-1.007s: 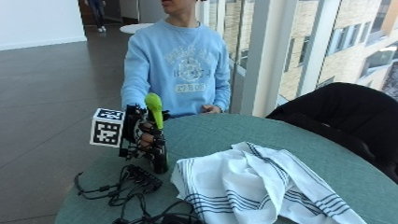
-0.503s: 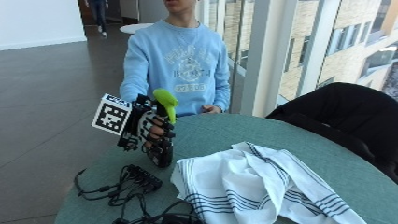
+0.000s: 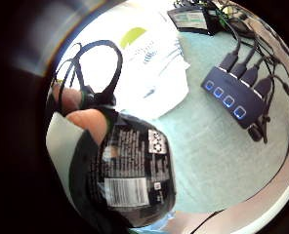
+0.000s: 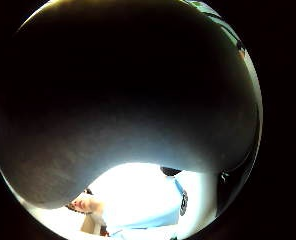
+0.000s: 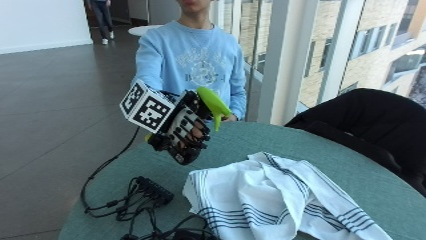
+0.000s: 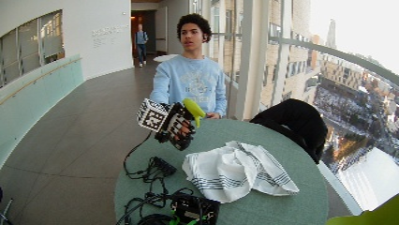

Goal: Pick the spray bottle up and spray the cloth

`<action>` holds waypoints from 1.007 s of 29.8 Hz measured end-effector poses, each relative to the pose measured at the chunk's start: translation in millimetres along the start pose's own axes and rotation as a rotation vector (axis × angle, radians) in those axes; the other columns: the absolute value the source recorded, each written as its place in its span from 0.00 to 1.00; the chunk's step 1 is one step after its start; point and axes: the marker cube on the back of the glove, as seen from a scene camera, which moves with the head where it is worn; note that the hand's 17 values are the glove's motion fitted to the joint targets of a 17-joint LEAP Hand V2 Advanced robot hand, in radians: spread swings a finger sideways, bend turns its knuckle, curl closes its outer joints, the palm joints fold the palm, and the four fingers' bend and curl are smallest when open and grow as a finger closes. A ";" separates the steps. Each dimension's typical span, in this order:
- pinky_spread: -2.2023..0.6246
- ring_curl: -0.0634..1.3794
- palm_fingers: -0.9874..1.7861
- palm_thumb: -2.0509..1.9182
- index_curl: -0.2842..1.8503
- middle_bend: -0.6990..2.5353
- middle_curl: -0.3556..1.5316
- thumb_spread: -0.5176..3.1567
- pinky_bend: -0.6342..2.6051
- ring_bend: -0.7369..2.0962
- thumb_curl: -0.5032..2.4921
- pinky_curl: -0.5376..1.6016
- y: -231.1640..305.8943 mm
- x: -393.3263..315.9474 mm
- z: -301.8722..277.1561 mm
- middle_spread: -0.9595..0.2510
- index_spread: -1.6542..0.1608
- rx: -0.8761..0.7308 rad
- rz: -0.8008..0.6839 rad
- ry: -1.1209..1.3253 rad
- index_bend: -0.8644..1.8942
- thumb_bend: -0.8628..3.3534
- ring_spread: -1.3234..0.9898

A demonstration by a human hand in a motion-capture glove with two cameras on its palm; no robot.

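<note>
The round green worktop (image 5: 373, 165) carries a white cloth (image 5: 279, 202) with dark stripes, lying crumpled near its middle. Above the worktop's edge, beside the cloth and clear of the surface, the spray bottle (image 5: 190, 150) is tilted: a dark body with a printed label and barcode, topped by a lime-green trigger head (image 5: 214, 102). The gloved right hand (image 5: 183, 127) grasps it, fingers curled round the body.
</note>
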 end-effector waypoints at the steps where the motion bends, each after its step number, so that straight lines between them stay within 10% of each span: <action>1: 0.83 0.31 0.79 0.73 0.34 0.33 0.43 0.39 0.25 0.41 0.32 0.38 -2.9 -3.3 2.8 0.72 0.78 -0.013 0.008 0.019 0.38 0.20 0.54; 30: 0.82 0.32 0.79 0.73 0.36 0.34 0.44 0.40 0.25 0.42 0.34 0.40 -26.9 -28.7 44.8 0.73 0.79 -0.220 0.239 0.151 0.38 0.20 0.54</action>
